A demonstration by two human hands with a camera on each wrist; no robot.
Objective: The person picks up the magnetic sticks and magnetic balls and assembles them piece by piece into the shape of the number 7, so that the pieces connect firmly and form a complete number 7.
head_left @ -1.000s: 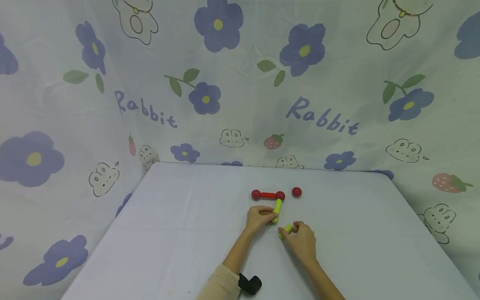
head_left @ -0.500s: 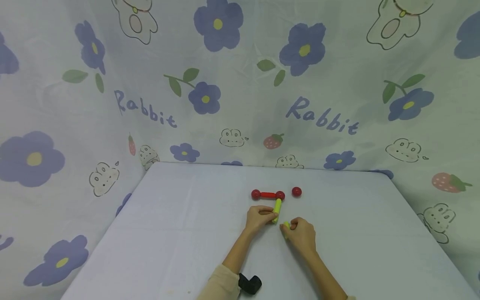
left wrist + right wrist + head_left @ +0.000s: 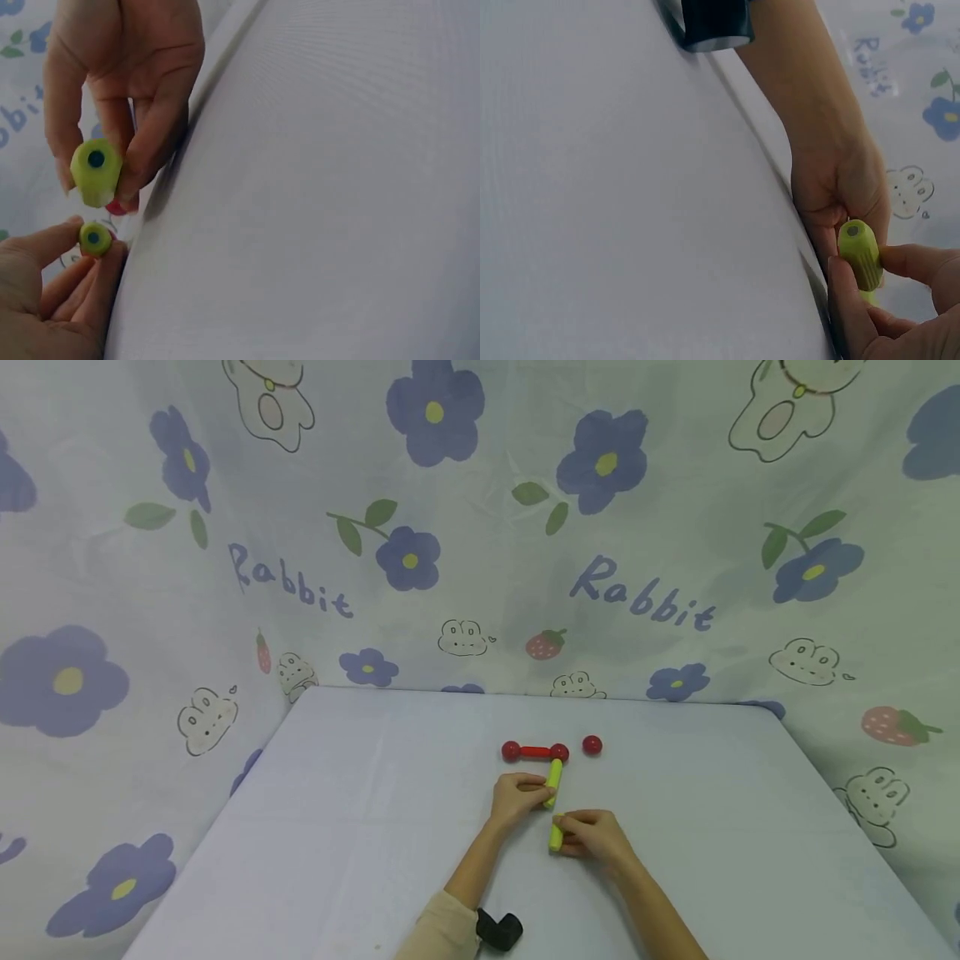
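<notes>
My left hand pinches a yellow-green magnetic rod between thumb and fingers; its far end meets a red ball. Just nearer the front, my right hand pinches a second yellow-green magnetic rod, roughly in line with the first, a small gap between them. In the left wrist view this second rod shows a dark round spot on its end. The right wrist view has its other end, also with a dark spot. A red rod joins that ball to another red ball.
A loose red ball lies to the right of the joined pieces. All of it is on a white table, with a flower-and-rabbit printed cloth behind. A black device is strapped at my left wrist.
My right hand has shifted left and turned its rod from slanting to nearly in line with the other. My left hand, the red rod and the balls stay in place.
</notes>
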